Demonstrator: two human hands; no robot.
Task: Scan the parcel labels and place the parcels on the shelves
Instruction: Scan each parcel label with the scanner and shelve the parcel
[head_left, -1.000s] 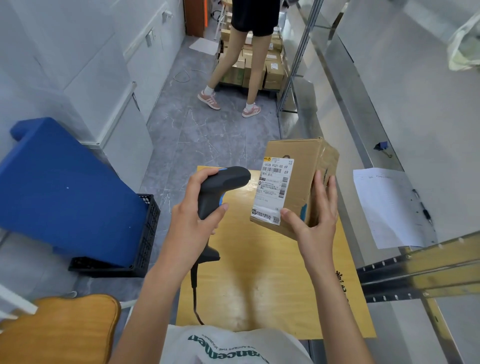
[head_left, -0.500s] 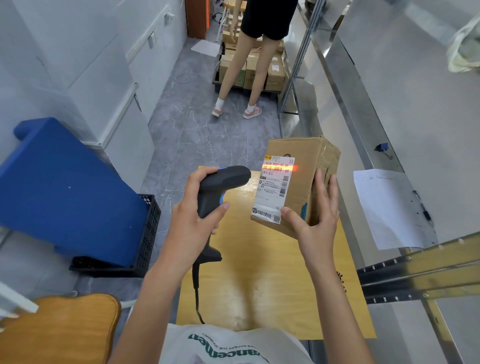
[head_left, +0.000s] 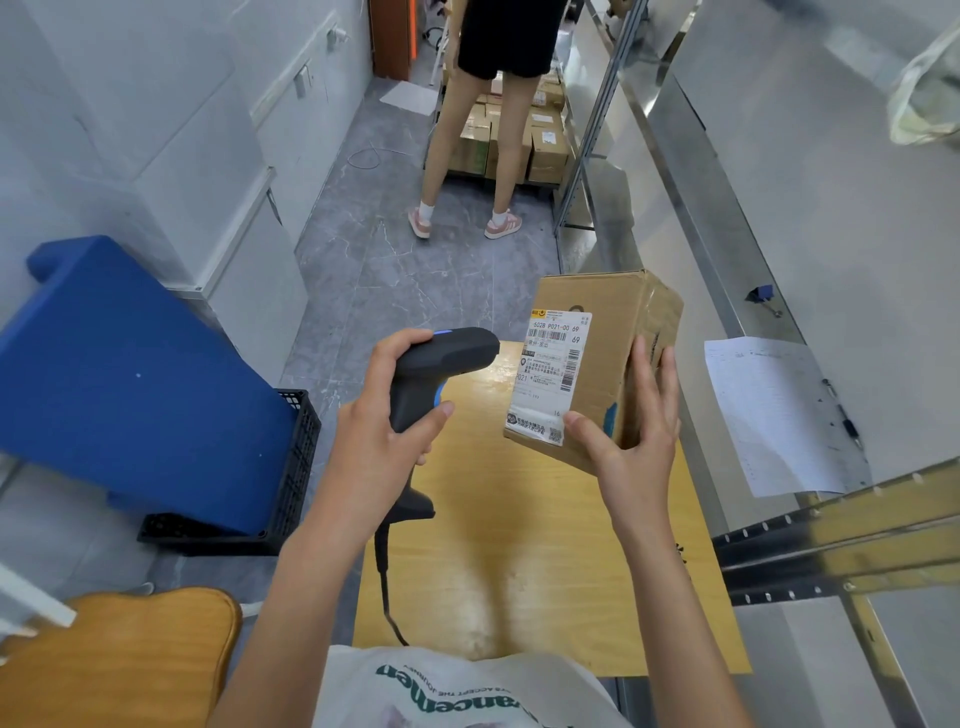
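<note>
Open floor (head_left: 395, 280) at upper centre; blue block (head_left: 130, 379) at left, shelf rails (head_left: 831, 545) at right, standing person (head_left: 493, 130) ahead.

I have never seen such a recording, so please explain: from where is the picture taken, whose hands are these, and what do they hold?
The camera sits on a person's head and looks down at their own two bare hands. The left hand grips a black barcode scanner with a cable. The right hand holds a cardboard parcel, its white label turned toward the scanner. Below them lies a yellow table. On the metal shelf at the right lies a sheet of paper. Another person stands further away beside stacked boxes.
</note>
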